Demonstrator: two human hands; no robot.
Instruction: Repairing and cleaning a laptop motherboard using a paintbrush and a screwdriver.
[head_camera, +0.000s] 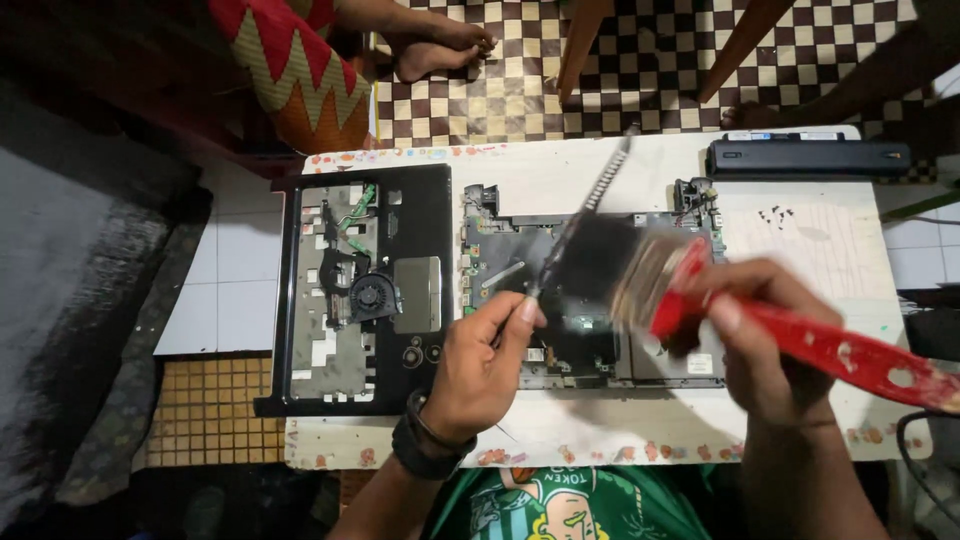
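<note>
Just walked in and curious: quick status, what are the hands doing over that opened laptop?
Left hand pinches a thin flat cable above the laptop board. Right hand grips a red-handled paintbrush, bristles blurred over the board. Nothing blocking.

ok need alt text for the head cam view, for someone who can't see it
Seen from above, a right hand sweeps a red-handled paintbrush, blurred, over a bare laptop motherboard on a white table, while the left hand holds a thin flat cable up off it. The laptop's black case lies left, a battery at the far right.
</note>
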